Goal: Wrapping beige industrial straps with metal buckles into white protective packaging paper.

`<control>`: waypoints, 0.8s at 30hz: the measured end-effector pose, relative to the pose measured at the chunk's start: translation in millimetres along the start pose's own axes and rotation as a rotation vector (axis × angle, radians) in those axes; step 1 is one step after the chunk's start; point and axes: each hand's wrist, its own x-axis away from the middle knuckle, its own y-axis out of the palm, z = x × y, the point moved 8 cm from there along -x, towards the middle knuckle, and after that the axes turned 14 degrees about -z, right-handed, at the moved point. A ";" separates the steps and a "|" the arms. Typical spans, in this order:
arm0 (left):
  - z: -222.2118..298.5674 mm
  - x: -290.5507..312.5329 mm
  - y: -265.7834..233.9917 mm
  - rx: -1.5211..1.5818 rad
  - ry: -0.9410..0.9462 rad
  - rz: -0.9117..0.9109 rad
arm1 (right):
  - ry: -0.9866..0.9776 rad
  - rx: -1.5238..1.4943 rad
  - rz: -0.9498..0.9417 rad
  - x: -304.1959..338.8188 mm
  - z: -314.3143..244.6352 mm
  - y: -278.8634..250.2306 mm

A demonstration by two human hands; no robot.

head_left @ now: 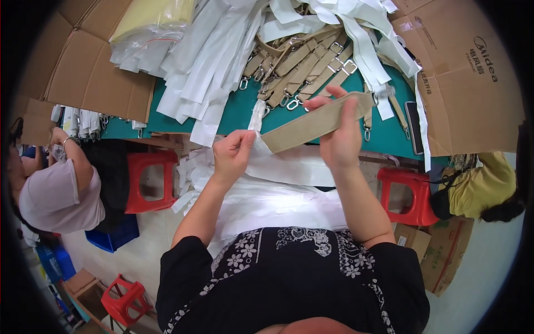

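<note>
A wide tan strap (303,129) stretches in front of me, slanting up to the right. My right hand (340,139) holds its upper part, thumb in front and fingers behind. At the lower left end, my left hand (232,154) is closed in a pinch on a white wrapping strip (261,146) that meets the strap. Whether the strap end lies inside the strip is hidden by my fingers. Beyond my hands, a pile of tan straps with metal clips (303,69) lies on the green table (222,119).
Long white strips (206,61) cover the table's left side, and more white strips (272,206) lie across my lap. A phone (414,127) rests at the right, beside a cardboard box (461,83). Red stools (153,181) and co-workers (61,189) are at both sides.
</note>
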 end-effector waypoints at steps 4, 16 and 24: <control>30.9 -2.8 7.1 0.033 0.117 0.002 | 0.054 0.472 -0.213 20.9 46.5 36.4; 29.0 5.4 -8.6 -0.230 0.295 0.114 | 0.266 0.146 -0.103 37.5 79.4 38.9; -31.1 4.0 -22.7 0.058 0.086 -0.384 | 0.527 -0.288 -0.028 46.2 81.3 27.7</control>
